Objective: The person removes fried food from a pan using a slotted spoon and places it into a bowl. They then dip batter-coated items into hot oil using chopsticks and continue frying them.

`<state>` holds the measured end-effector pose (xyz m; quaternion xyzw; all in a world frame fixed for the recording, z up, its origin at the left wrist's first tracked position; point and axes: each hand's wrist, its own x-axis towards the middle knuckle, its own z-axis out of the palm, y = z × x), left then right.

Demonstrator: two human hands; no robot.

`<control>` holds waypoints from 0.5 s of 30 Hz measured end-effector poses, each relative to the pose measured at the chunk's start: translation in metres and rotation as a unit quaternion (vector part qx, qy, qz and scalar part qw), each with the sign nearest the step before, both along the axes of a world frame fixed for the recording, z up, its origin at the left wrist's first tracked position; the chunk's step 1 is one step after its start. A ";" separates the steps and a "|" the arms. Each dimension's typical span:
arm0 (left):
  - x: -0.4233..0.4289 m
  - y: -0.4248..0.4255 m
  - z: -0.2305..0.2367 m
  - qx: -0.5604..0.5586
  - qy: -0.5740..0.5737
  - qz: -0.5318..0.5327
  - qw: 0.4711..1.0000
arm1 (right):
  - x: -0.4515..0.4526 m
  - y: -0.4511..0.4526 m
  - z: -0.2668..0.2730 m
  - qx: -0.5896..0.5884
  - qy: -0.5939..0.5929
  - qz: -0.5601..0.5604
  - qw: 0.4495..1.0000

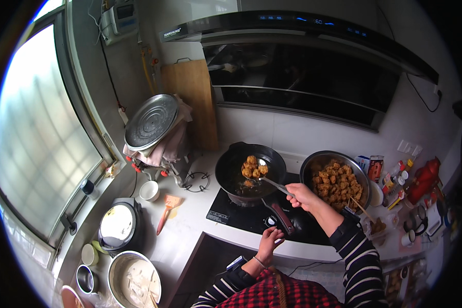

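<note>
My right hand grips the grey handle of a skimmer whose head is over the black wok. Several golden-brown fried pieces are gathered on it. Dark oil and small crumbs show in the wok beneath. My left hand holds nothing; its fingers are loosely apart near the cooktop's front edge, below the control knob and beside the wok's dark red handle. To the right of the wok, a steel bowl is heaped with fried pieces, with chopsticks at its near side.
An orange slotted spatula lies left of the black cooktop. A pot of pale batter and a rice cooker stand at lower left. Bottles crowd the right counter. The range hood overhangs the back.
</note>
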<state>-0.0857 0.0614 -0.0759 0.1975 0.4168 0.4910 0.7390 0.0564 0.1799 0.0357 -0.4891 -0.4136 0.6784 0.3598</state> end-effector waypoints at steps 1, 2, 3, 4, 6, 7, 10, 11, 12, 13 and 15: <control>-0.001 -0.001 0.001 0.000 0.001 -0.001 1.000 | -0.001 0.001 0.009 0.006 -0.007 -0.007 1.000; -0.001 -0.002 0.002 0.001 0.001 -0.001 1.000 | -0.002 0.001 0.019 0.028 -0.001 -0.011 1.000; -0.001 -0.002 0.002 0.001 0.002 -0.002 1.000 | -0.002 0.002 0.030 0.049 0.003 -0.012 0.999; -0.002 -0.003 0.003 0.004 -0.001 0.001 1.000 | -0.002 0.003 0.041 0.067 0.021 -0.008 0.997; -0.003 -0.006 0.003 0.009 -0.008 0.006 1.000 | -0.002 0.002 0.057 0.093 0.044 -0.011 0.995; -0.004 -0.006 0.002 0.008 -0.007 0.010 1.000 | -0.002 0.002 0.061 0.120 0.069 -0.001 0.990; -0.008 -0.008 -0.001 0.004 -0.007 0.033 0.999 | -0.009 -0.004 0.048 0.102 0.026 -0.048 0.993; -0.009 -0.009 -0.003 -0.001 -0.003 0.041 0.999 | -0.011 -0.008 0.037 0.104 0.019 -0.056 0.993; -0.011 -0.010 -0.005 -0.005 0.001 0.049 0.999 | -0.012 -0.010 0.025 0.076 0.006 -0.060 0.995; -0.012 -0.010 -0.007 -0.008 0.005 0.057 0.998 | -0.013 -0.012 0.014 0.071 -0.001 -0.062 0.996; -0.016 -0.012 -0.010 -0.012 0.006 0.059 0.998 | -0.012 -0.013 -0.004 0.023 -0.013 -0.069 0.997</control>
